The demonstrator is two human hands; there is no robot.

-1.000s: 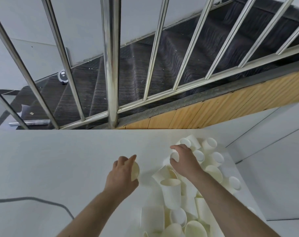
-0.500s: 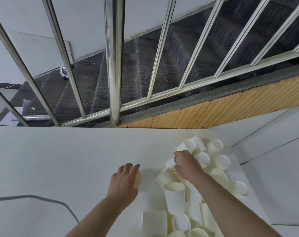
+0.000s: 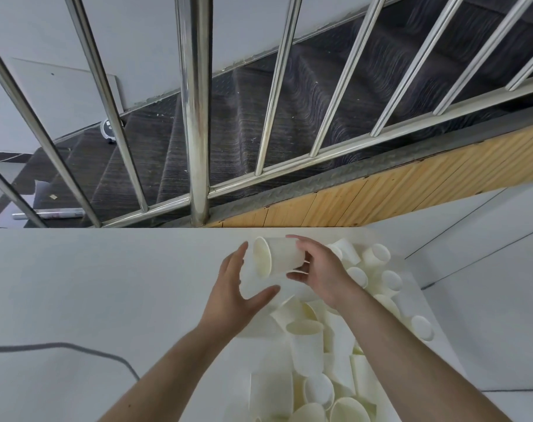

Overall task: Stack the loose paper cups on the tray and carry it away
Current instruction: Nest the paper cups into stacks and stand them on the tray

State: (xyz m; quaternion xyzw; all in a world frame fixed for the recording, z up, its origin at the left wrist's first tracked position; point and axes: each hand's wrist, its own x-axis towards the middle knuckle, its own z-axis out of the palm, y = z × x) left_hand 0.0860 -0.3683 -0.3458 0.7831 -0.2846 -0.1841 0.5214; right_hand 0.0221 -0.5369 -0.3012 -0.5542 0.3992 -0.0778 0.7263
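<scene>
Hands — cup before railing.

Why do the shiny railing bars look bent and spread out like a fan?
In the head view, the wide-angle lens splays the railing bars outward toward the edges; bright glare streaks run down the thick post. Soft shadows fall under the left hand and the paper cup gripped by the right hand. The white cups blend together.

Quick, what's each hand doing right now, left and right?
Left hand: open, fingers spread beside the cup's mouth, holding nothing.
Right hand: holding a paper cup on its side.
</scene>
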